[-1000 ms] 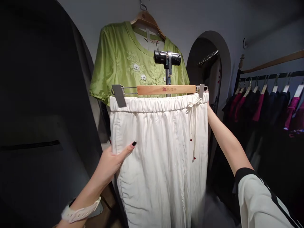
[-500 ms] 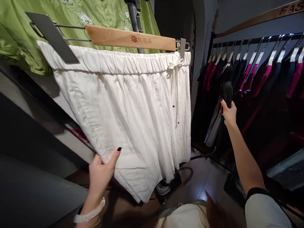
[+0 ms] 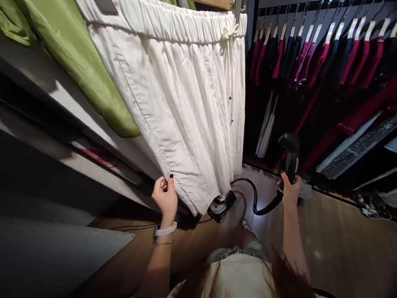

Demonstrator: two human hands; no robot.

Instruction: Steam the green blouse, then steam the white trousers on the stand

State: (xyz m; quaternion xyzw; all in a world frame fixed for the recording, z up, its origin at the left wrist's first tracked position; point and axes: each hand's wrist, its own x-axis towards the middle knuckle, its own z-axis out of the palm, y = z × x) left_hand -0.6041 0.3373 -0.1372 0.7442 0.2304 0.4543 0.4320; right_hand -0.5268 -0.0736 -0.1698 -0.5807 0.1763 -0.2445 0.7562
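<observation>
White shorts [image 3: 186,103] with a gathered elastic waist and a drawstring bow hang in front of me, clipped to a hanger whose wooden bar [image 3: 214,4] shows only in part. My left hand [image 3: 166,196] pinches the left side edge of the shorts near the hem, thumb and fingers closed on the cloth. Off to the right, my right hand [image 3: 290,190] is wrapped round the handle of a black handheld garment steamer [image 3: 290,153], held apart from the shorts. From the steamer a black ribbed hose [image 3: 256,203] curves down and back to a base unit [image 3: 221,205] on the floor.
A green garment [image 3: 102,91] hangs behind the shorts on the left. Along the right stands a rack of dark and magenta clothes [image 3: 313,58] on hangers. A pale panel corner [image 3: 124,238] juts in at lower left. Thin cables cross the floor.
The view has tipped downward. My right hand has lowered the steamer from rack height to about the hem's level. My left hand stays on the edge of the shorts.
</observation>
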